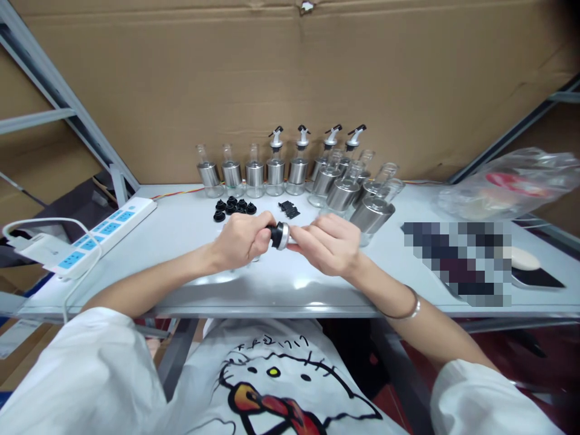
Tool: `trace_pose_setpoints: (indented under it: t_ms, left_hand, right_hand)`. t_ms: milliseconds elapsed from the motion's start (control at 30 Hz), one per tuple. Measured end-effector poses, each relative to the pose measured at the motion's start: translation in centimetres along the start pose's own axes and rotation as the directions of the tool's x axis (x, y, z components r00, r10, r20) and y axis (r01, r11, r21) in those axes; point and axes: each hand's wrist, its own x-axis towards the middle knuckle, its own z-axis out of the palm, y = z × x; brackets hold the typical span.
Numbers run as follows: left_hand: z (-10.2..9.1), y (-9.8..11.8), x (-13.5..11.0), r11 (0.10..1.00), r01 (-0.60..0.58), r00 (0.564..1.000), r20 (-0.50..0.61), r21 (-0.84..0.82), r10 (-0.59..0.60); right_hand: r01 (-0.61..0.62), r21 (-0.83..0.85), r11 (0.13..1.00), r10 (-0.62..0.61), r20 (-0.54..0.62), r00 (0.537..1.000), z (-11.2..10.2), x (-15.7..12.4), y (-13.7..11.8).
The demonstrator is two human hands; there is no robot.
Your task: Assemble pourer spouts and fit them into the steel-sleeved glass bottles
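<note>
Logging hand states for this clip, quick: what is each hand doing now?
Left hand: closed around the black end of the silver-collared cap.
Right hand: closed, fingertips pinching the same cap's silver end.

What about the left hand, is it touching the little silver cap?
Touching. The head view shows the left hand gripping the black end of the silver cap, no gap between them; the right hand holds the other side.

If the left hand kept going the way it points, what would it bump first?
Most likely the right hand. The left hand points across at it, with only the black-and-silver cap they both hold in between.
</note>
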Motion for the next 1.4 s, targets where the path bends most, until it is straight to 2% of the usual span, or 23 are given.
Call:
trace_pose_setpoints:
  t_ms: [67, 100, 167, 233, 300, 333, 367, 433, 500, 533, 600, 700, 767, 800, 833, 900, 967, 1000, 1133, 1267, 1400]
  left_hand:
    - [0.1, 1.3, -0.2, 0.965, 0.175, 0.984, 0.080, -0.193, -0.162]
    - [0.0, 1.9, -0.3, 0.919, 0.273, 0.960, 0.141, -0.284, -0.241]
    - [-0.1, 3.0, -0.4, 0.779, 0.458, 0.886, 0.292, -0.429, -0.360]
    - [-0.4, 3.8, -0.4, 0.604, 0.593, 0.803, 0.452, -0.533, -0.389]
    - [-0.7, 4.1, -0.3, 0.445, 0.680, 0.731, 0.588, -0.583, -0.346]
    - [-0.8, 4.1, -0.2, 0.391, 0.704, 0.708, 0.627, -0.593, -0.326]
    - [-0.8, 3.9, -0.1, 0.367, 0.710, 0.703, 0.633, -0.600, -0.324]
    - [-1.0, 3.0, 0.3, 0.421, 0.664, 0.747, 0.555, -0.618, -0.366]
    - [-1.3, 1.3, 0.9, 0.569, 0.571, 0.821, 0.406, -0.592, -0.402]
    - [-1.5, 0.2, 1.2, 0.617, 0.541, 0.841, 0.367, -0.572, -0.397]
    - [-2.0, -2.5, 1.8, 0.675, 0.531, 0.847, 0.311, -0.513, -0.431]
    - [-3.4, -6.5, 2.1, 0.740, 0.600, 0.799, 0.278, -0.304, -0.533]
    - [-4.3, -8.8, 1.9, 0.799, 0.598, 0.785, 0.243, -0.060, -0.569]
    - [-4.8, -9.7, 1.7, 0.821, 0.565, 0.778, 0.278, 0.085, -0.564]
    - [-5.1, -10.5, 1.4, 0.836, 0.513, 0.751, 0.370, 0.197, -0.548]
    - [-5.3, -11.7, 0.9, 0.859, 0.397, 0.660, 0.550, 0.324, -0.512]
    - [-5.1, -12.5, 0.4, 0.874, 0.292, 0.594, 0.642, 0.389, -0.484]
    - [-4.8, -12.8, 0.2, 0.878, 0.245, 0.585, 0.659, 0.411, -0.472]
    - [-3.9, -13.9, -0.4, 0.866, 0.125, 0.602, 0.656, 0.484, -0.454]
    - [-3.9, -14.2, -0.4, 0.857, 0.089, 0.605, 0.655, 0.508, -0.452]
    - [-4.7, -13.4, -0.1, 0.858, 0.124, 0.551, 0.685, 0.498, -0.477]
  right_hand:
    - [0.082, -0.070, 0.994, -0.087, -0.071, 0.994, -0.3, -0.2, 0.5]
    - [0.117, -0.089, 0.989, -0.125, -0.089, 0.988, -0.4, -0.3, 0.7]
    - [0.143, -0.094, 0.985, -0.149, -0.062, 0.987, -0.6, -0.6, 1.2]
    - [0.112, -0.056, 0.992, -0.112, 0.006, 0.994, -0.7, -0.7, 1.5]
    - [0.070, 0.005, 0.998, -0.071, 0.024, 0.997, -0.8, -0.8, 1.6]
    - [0.046, 0.038, 0.998, -0.046, 0.001, 0.999, -0.8, -0.8, 1.5]
    - [0.007, 0.071, 0.997, -0.004, -0.032, 0.999, -0.7, -0.8, 1.4]
    - [-0.118, 0.130, 0.984, 0.134, -0.119, 0.984, -0.5, -0.8, 1.3]
    - [-0.204, 0.192, 0.960, 0.245, -0.220, 0.944, 0.0, -0.9, 1.2]
    - [-0.214, 0.216, 0.953, 0.267, -0.257, 0.929, 0.3, -0.9, 1.3]
    - [-0.195, 0.238, 0.951, 0.259, -0.277, 0.925, 0.9, -1.0, 1.6]
    - [-0.173, 0.239, 0.956, 0.228, -0.230, 0.946, 1.2, -1.0, 1.9]
    - [-0.146, 0.237, 0.960, 0.201, -0.225, 0.954, 1.1, -0.8, 1.9]
    - [-0.137, 0.237, 0.962, 0.191, -0.219, 0.957, 1.1, -0.7, 1.9]
    - [-0.131, 0.237, 0.963, 0.183, -0.212, 0.960, 1.0, -0.6, 1.8]
    - [-0.127, 0.239, 0.963, 0.176, -0.199, 0.964, 0.9, -0.5, 1.7]
    - [-0.132, 0.245, 0.961, 0.179, -0.182, 0.967, 0.9, -0.5, 1.7]
    - [-0.137, 0.249, 0.959, 0.182, -0.165, 0.970, 0.9, -0.5, 1.7]
    - [-0.164, 0.244, 0.956, 0.179, -0.040, 0.983, 1.0, -0.5, 1.8]
    - [-0.168, 0.212, 0.963, 0.149, 0.101, 0.984, 1.0, -0.4, 1.6]
    - [-0.242, 0.256, 0.936, 0.171, 0.271, 0.947, 1.0, -0.4, 1.2]
